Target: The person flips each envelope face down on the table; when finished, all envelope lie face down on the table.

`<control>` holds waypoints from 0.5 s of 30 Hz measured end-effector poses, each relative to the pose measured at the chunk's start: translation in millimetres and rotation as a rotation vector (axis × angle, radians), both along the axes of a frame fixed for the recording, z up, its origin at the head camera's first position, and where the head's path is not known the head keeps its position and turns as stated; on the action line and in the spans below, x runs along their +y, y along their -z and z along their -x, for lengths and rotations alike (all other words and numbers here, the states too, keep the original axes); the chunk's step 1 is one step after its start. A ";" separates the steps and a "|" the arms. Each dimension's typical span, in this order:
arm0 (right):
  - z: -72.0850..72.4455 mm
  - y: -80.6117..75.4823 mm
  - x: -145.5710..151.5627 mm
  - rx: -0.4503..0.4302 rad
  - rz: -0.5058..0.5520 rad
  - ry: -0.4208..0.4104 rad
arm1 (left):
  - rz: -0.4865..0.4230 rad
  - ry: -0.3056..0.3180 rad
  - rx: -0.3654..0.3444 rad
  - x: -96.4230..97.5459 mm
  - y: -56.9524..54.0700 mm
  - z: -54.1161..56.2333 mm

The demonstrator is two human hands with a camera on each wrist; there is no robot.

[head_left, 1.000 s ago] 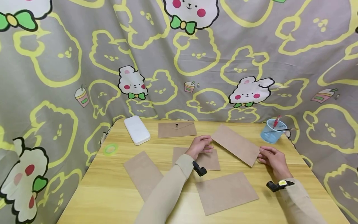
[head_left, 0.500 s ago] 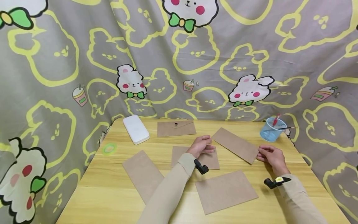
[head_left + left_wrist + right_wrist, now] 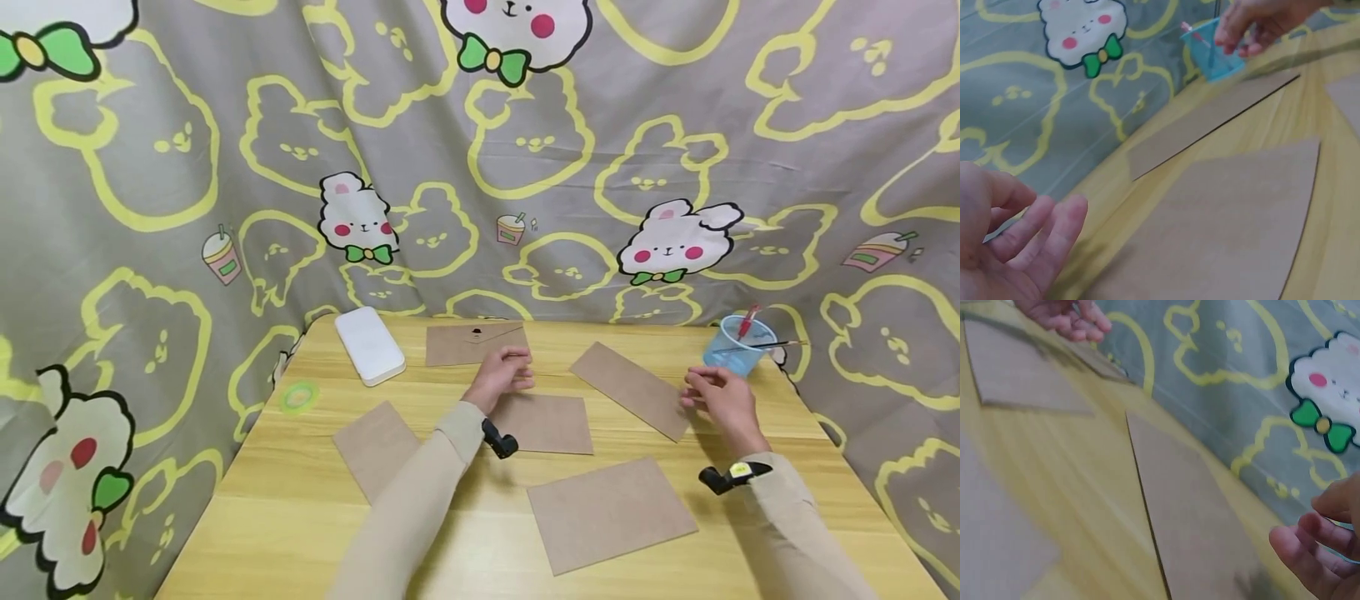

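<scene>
Several brown kraft envelopes lie on the wooden table. My left hand (image 3: 501,377), fingers loosely bent and holding nothing, hovers between the back envelope (image 3: 446,347), whose flap side faces up, and the middle envelope (image 3: 551,427). At the back right, a slanted envelope (image 3: 630,390) lies flat. Close to its right end is my right hand (image 3: 726,404); its fingers hold nothing in the right wrist view. Nearer the front lies another envelope (image 3: 611,512). On the left, an envelope (image 3: 378,450) is partly covered by my left sleeve.
A white case (image 3: 370,346) lies at the back left of the table. Behind my right hand stands a blue mesh pen cup (image 3: 735,346) with a red pen and a thin brush. A patterned curtain (image 3: 420,167) hangs around the table.
The slanted envelope has come down flat on the table, and my right hand has let go of it, lifting slightly. My left hand has moved left, away from that envelope.
</scene>
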State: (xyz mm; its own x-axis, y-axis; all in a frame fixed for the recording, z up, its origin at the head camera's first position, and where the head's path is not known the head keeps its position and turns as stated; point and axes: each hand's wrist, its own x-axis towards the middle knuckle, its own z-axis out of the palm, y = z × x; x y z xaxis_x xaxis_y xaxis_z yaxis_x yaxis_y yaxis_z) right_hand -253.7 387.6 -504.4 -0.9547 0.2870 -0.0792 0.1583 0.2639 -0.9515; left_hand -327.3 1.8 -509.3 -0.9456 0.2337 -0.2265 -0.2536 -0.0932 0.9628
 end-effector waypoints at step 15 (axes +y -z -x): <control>47.2 -24.7 -75.9 0.101 -0.042 -0.084 | 0.263 -0.145 0.161 -65.4 -4.2 10.3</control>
